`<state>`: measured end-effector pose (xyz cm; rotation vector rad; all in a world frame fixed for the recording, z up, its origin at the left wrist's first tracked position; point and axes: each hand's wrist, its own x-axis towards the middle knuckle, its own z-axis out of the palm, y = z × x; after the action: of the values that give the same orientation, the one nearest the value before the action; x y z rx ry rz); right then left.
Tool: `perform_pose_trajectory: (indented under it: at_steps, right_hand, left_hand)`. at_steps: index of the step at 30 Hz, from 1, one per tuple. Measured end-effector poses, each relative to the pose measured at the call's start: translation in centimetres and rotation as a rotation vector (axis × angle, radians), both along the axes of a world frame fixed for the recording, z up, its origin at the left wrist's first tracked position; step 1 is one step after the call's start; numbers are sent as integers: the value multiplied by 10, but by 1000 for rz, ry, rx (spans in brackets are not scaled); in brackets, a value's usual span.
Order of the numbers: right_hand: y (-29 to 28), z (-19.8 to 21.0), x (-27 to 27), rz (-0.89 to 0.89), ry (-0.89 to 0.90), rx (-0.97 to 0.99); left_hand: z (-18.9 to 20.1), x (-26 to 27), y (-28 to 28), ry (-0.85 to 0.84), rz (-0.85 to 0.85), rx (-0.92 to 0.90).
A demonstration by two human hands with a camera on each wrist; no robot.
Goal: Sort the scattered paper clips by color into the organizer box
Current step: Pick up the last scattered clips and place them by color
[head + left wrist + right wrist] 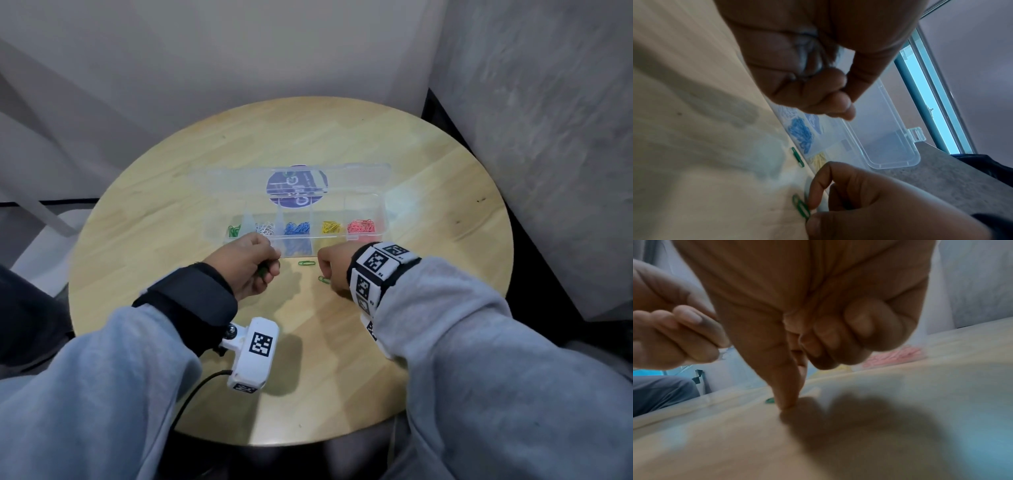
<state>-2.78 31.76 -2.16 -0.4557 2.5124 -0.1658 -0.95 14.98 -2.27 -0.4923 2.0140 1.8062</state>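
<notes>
The clear organizer box point(383, 219) lies open at mid-table, holding green point(234, 230), white, blue point(296, 228), yellow and pink point(361, 226) paper clips in separate compartments. My left hand point(265, 270) hovers just in front of the box, fingers curled round a few dark green clips. My right hand point(327, 279) is down on the table, thumb and forefinger pinching a green paper clip point(801, 207) that lies flat on the wood. A second loose green clip point(306, 263) lies between the two hands, near the box's front wall.
The round wooden table point(445, 171) stands against grey walls at the back and right. The box's lid point(239, 178) lies folded back behind the compartments. A white camera module point(255, 353) with a cable hangs under my left wrist.
</notes>
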Motion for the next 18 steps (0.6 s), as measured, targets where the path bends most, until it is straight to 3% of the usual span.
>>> perform_pose_trajectory:
  at_steps: [6, 11, 16, 18]
  right_hand:
    - [-3, -2, -2, 37, -3, 11]
    - [-6, 6, 1, 114, -29, 18]
    - [-7, -9, 4, 101, -33, 143]
    - [-3, -8, 4, 27, -96, 93]
  left_hand:
    - [2, -4, 4, -62, -54, 48]
    - [3, -2, 3, -116, 2, 155]
    - [1, -6, 5, -116, -55, -138]
    - [-1, -8, 7, -59, -151, -302]
